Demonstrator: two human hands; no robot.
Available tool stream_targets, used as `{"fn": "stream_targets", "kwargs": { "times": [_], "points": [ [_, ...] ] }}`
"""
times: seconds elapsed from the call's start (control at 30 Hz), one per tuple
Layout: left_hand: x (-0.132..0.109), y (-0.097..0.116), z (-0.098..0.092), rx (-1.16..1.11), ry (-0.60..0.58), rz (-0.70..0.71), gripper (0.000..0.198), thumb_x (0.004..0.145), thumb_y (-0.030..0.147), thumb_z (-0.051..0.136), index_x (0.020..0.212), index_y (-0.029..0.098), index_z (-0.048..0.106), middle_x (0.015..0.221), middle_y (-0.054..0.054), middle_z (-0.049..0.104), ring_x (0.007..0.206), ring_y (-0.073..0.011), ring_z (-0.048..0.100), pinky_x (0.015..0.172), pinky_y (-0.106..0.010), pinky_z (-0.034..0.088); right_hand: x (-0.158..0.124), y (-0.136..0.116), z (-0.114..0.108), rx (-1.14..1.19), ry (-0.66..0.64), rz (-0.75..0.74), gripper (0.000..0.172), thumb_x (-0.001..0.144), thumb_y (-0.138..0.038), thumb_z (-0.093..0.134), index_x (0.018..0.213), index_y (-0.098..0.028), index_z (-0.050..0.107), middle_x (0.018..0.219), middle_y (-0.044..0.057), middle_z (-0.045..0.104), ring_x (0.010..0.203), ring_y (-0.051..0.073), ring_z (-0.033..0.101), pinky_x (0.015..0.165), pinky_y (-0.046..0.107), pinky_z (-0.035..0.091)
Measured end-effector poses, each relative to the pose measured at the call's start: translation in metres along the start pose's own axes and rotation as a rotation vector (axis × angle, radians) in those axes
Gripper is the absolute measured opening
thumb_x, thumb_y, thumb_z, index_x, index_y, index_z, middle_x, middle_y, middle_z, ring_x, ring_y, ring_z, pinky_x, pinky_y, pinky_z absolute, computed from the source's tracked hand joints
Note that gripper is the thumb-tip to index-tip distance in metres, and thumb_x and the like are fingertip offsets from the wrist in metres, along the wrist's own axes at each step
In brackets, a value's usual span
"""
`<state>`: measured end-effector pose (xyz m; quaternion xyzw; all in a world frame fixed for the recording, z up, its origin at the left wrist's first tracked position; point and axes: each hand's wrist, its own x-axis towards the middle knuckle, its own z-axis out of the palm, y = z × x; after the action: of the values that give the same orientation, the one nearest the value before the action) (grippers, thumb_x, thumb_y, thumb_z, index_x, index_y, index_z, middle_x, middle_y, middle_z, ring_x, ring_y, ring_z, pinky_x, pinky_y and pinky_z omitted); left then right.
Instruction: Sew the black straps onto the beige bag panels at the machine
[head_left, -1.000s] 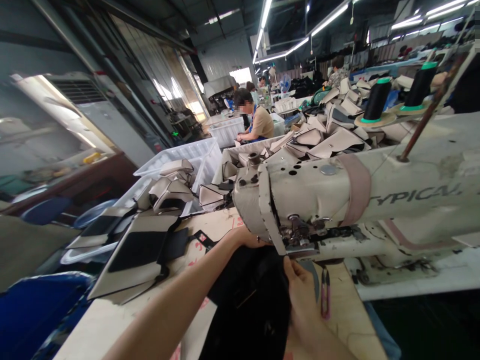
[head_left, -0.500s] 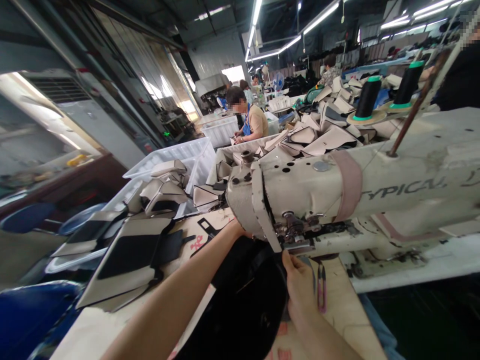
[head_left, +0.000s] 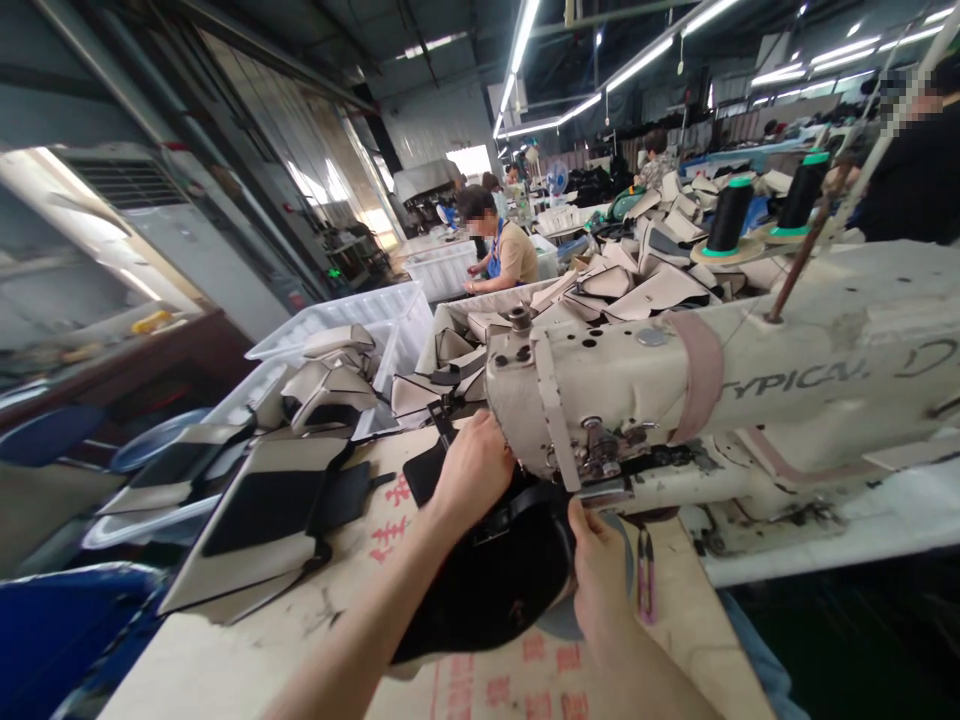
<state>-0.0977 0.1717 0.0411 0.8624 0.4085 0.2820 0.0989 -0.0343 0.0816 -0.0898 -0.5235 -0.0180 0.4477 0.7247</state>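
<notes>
A black fabric piece (head_left: 495, 590), curved like an open pouch, lies under the head of a sewing machine (head_left: 615, 370). My left hand (head_left: 476, 465) is closed on its far left side, beside the machine head; the fingertips are partly hidden. At the near right edge, my right hand (head_left: 600, 560) pinches the fabric between thumb and fingers, just below the needle area. The needle itself cannot be made out. Thread snips (head_left: 646, 585) with a pinkish handle lie on the wooden table (head_left: 480, 690), just right of my right hand.
Beige and black sewn pieces (head_left: 262, 500) lie on the table's left side. White plastic crates (head_left: 337, 320) behind hold more pieces. Black thread cones (head_left: 727, 215) stand behind the machine. A co-worker (head_left: 514, 250) sits farther back. A blue chair or bin (head_left: 67, 640) is at lower left.
My left hand has come out from behind the machine head and now shows on the fabric's left side. The black fabric has turned and shifted, baring more table. My right hand keeps its pinch.
</notes>
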Motion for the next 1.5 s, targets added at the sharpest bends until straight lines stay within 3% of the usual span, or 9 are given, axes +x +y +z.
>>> {"fn": "stream_targets", "kwargs": {
  "times": [0.1, 0.2, 0.27, 0.33, 0.47, 0.6, 0.83, 1.27, 1.5],
  "points": [
    [-0.065, 0.002, 0.016, 0.051, -0.166, -0.094, 0.034, 0.085, 0.036, 0.043, 0.062, 0.017, 0.058, 0.066, -0.004, 0.060, 0.069, -0.0164, 0.058, 0.068, -0.026, 0.045, -0.001, 0.000, -0.003, -0.019, -0.015, -0.010, 0.041, 0.065, -0.053, 0.062, 0.070, -0.013, 0.064, 0.066, 0.004, 0.063, 0.062, 0.016, 0.055, 0.056, 0.023, 0.041],
    [-0.101, 0.004, 0.051, -0.118, -0.291, -0.247, 0.037, 0.085, 0.042, 0.039, 0.102, 0.014, 0.056, 0.097, -0.011, 0.064, 0.091, -0.0212, 0.061, 0.076, -0.027, 0.045, -0.001, 0.000, -0.006, -0.032, -0.020, -0.057, 0.037, 0.065, -0.048, 0.063, 0.073, -0.013, 0.066, 0.070, 0.005, 0.065, 0.067, 0.017, 0.056, 0.059, 0.022, 0.042],
    [-0.099, 0.008, 0.071, -0.230, -0.277, -0.370, 0.051, 0.083, 0.048, 0.040, 0.115, 0.009, 0.046, 0.105, -0.016, 0.061, 0.098, -0.0228, 0.059, 0.077, -0.027, 0.045, -0.001, -0.001, -0.008, -0.045, -0.014, -0.065, 0.034, 0.065, -0.045, 0.064, 0.073, -0.013, 0.067, 0.070, 0.006, 0.065, 0.067, 0.017, 0.056, 0.059, 0.022, 0.042],
    [-0.087, 0.014, 0.084, -0.235, -0.246, -0.512, 0.057, 0.081, 0.055, 0.038, 0.107, 0.006, 0.049, 0.097, -0.020, 0.063, 0.092, -0.0264, 0.061, 0.072, -0.029, 0.046, -0.001, -0.001, -0.009, -0.043, -0.021, -0.064, 0.033, 0.066, -0.044, 0.063, 0.072, -0.013, 0.067, 0.067, 0.006, 0.064, 0.064, 0.018, 0.056, 0.057, 0.023, 0.042],
    [-0.068, 0.022, 0.089, -0.053, -0.196, -0.640, 0.055, 0.081, 0.056, 0.035, 0.098, 0.008, 0.055, 0.086, -0.020, 0.065, 0.083, -0.0316, 0.062, 0.067, -0.034, 0.044, -0.001, 0.000, -0.009, -0.017, -0.051, -0.055, 0.033, 0.068, -0.045, 0.060, 0.073, -0.013, 0.066, 0.063, 0.006, 0.063, 0.059, 0.017, 0.055, 0.052, 0.023, 0.041],
    [-0.064, 0.015, 0.088, -0.058, -0.211, -0.555, 0.046, 0.085, 0.048, 0.031, 0.093, 0.012, 0.060, 0.084, -0.017, 0.066, 0.080, -0.0308, 0.063, 0.067, -0.035, 0.043, 0.002, 0.004, -0.010, 0.000, -0.063, -0.071, 0.034, 0.068, -0.045, 0.061, 0.073, -0.012, 0.065, 0.067, 0.007, 0.064, 0.064, 0.017, 0.056, 0.057, 0.023, 0.042],
    [-0.065, -0.007, 0.092, -0.189, -0.174, -0.428, 0.035, 0.090, 0.038, 0.027, 0.099, 0.022, 0.057, 0.093, -0.004, 0.066, 0.091, -0.0177, 0.060, 0.076, -0.024, 0.042, 0.001, 0.006, -0.009, 0.065, -0.090, -0.046, 0.041, 0.065, -0.048, 0.063, 0.083, -0.011, 0.065, 0.079, 0.008, 0.065, 0.076, 0.019, 0.057, 0.067, 0.025, 0.046],
    [-0.071, -0.012, 0.091, -0.412, -0.119, -0.307, 0.028, 0.090, 0.035, 0.033, 0.099, 0.020, 0.055, 0.100, -0.003, 0.062, 0.093, -0.0154, 0.056, 0.082, -0.026, 0.041, 0.000, 0.003, -0.009, 0.103, -0.093, -0.022, 0.045, 0.061, -0.048, 0.068, 0.087, -0.011, 0.067, 0.081, 0.008, 0.066, 0.079, 0.020, 0.059, 0.070, 0.027, 0.046],
    [-0.068, -0.013, 0.090, -0.332, -0.150, -0.348, 0.028, 0.089, 0.036, 0.033, 0.093, 0.021, 0.057, 0.092, -0.002, 0.063, 0.090, -0.0164, 0.057, 0.080, -0.026, 0.041, 0.003, 0.003, -0.010, 0.123, -0.073, 0.020, 0.048, 0.055, -0.049, 0.071, 0.083, -0.010, 0.068, 0.078, 0.009, 0.066, 0.074, 0.020, 0.059, 0.062, 0.026, 0.045]
  ]
}}
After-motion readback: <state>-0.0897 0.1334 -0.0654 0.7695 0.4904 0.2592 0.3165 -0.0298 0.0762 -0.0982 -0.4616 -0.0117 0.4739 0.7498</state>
